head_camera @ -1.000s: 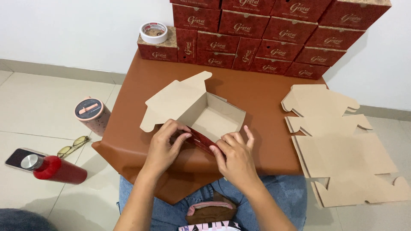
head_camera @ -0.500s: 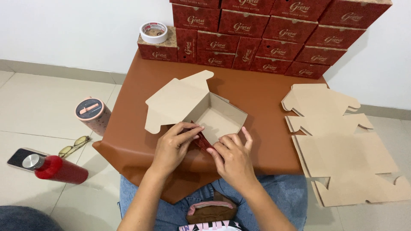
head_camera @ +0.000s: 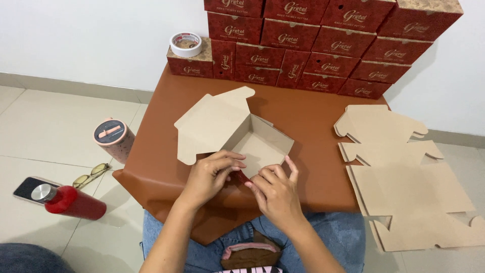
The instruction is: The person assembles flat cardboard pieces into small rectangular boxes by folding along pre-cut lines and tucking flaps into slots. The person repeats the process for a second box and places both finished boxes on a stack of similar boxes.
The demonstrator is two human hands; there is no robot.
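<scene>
A half-folded cardboard box (head_camera: 255, 139), brown inside and dark red outside, sits on the brown table (head_camera: 308, 111) with its lid flap (head_camera: 212, 121) open to the left. My left hand (head_camera: 212, 174) pinches the box's near wall at its left corner. My right hand (head_camera: 275, 189) presses the same near wall from the right, fingers bent over a red flap (head_camera: 244, 177). Both hands touch the box at its front edge.
Finished dark red boxes (head_camera: 323, 45) are stacked against the wall, a tape roll (head_camera: 185, 44) on the leftmost one. Flat cardboard blanks (head_camera: 404, 177) lie at the right. On the floor at left are a round canister (head_camera: 112, 136), glasses (head_camera: 91, 174), a red bottle (head_camera: 68, 201) and a phone (head_camera: 28, 187).
The box has turned and slid slightly to the right, its lid flap swinging with it. Both hands have closed in on the near wall, folding the red flap inward.
</scene>
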